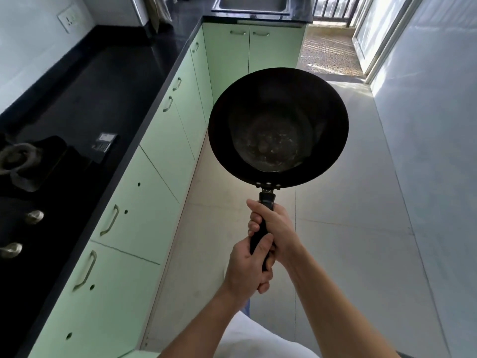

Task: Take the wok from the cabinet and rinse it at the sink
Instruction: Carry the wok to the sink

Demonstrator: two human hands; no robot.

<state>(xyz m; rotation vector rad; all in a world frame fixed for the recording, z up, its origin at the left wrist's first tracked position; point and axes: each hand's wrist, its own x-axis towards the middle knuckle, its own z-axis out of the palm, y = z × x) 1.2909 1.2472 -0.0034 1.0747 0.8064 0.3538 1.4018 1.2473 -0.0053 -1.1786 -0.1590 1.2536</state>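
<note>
A black wok (278,125) hangs in the air over the pale floor, its round bowl facing me with dull residue on the bottom. Its straight black handle points back towards me. My right hand (273,229) grips the upper part of the handle and my left hand (247,270) grips the lower end, both closed around it. The steel sink (254,3) is set in the counter at the far end of the kitchen, well ahead of the wok. The green cabinet doors (144,202) along the left are all closed.
A black countertop (103,73) runs along the left with a gas hob (23,177) and its knobs near me and a small dark box (104,142). An open doorway with a mat (330,52) lies ahead to the right. A white wall stands on the right.
</note>
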